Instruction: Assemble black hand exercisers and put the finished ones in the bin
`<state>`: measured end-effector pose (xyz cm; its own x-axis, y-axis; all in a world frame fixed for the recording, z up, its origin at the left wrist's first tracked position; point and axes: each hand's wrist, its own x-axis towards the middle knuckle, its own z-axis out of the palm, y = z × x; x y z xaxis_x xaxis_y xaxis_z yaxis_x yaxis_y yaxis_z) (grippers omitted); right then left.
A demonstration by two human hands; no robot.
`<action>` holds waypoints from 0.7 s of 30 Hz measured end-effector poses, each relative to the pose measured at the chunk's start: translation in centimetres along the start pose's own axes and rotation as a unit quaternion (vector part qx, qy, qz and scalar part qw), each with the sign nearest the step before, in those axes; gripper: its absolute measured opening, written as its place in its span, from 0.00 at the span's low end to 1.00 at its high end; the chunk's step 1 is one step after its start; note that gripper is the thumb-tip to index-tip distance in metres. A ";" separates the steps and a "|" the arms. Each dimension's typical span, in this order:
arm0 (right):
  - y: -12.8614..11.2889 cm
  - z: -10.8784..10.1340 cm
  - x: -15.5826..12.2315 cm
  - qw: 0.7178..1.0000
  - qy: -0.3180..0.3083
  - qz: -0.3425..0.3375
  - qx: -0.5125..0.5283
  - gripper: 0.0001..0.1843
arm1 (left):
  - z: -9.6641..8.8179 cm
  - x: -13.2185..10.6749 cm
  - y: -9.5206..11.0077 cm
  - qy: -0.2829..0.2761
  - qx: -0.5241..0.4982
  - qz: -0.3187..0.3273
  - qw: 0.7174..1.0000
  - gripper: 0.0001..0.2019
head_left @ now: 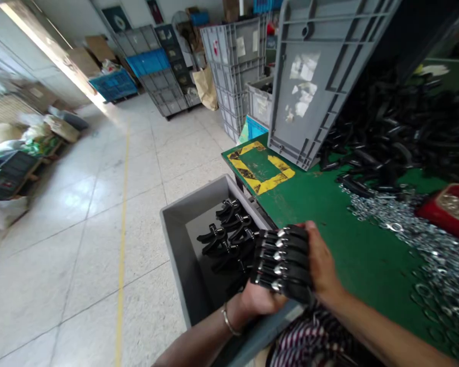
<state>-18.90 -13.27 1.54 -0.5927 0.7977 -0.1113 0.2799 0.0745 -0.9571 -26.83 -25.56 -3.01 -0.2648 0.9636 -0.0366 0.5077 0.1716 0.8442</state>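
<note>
Both my hands grip a stacked row of several black clamp-like parts (pixel 283 262) with shiny metal pieces along it. My left hand (pixel 262 299) is closed under the near end of the row, a bracelet at its wrist. Along the right side my right hand (pixel 323 260) presses, fingers mostly hidden behind the parts. The row is held over the right edge of a grey plastic bin (pixel 175 244). Inside that bin lie several more black parts (pixel 224 242) of the same look, in loose rows.
A green worktable (pixel 352 255) carries metal rings (pixel 424 239), a red tray (pixel 451 211) and a heap of black parts (pixel 401 137). A grey crate (pixel 309 86) stands tilted on it. Stacked crates (pixel 233 76) stand behind, and tiled floor (pixel 95 244) stretches to the left.
</note>
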 end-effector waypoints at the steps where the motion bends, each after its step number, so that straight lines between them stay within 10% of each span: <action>1: 0.1 2.8 0.6 0.999 -0.036 -0.011 0.011 0.35 | -2.5 -1.7 -1.4 0.015 -0.006 -0.008 1.000 0.10; 6: 5.3 13.6 2.6 0.944 -0.264 -0.134 -0.145 0.27 | -15.7 -7.1 -10.2 0.104 0.023 -0.162 0.981 0.14; 11: 10.1 18.9 3.9 0.829 -0.434 -0.219 -0.275 0.31 | -25.8 -4.7 -19.0 0.000 0.174 -0.247 0.953 0.12; 16: 10.6 22.5 7.5 0.806 -0.437 -0.240 -0.319 0.35 | -29.0 0.4 -26.7 -0.097 0.208 -0.336 0.913 0.01; 21: 11.8 23.0 11.2 0.810 -0.409 -0.215 -0.360 0.31 | -26.8 3.5 -32.8 -0.141 0.184 -0.379 0.896 0.01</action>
<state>-39.63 -17.23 -17.13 -0.9725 -0.0359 -0.2301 0.1080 0.8059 -0.5821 -66.34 -33.32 -16.49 -0.4562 0.5454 -0.7032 0.5194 0.8048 0.2872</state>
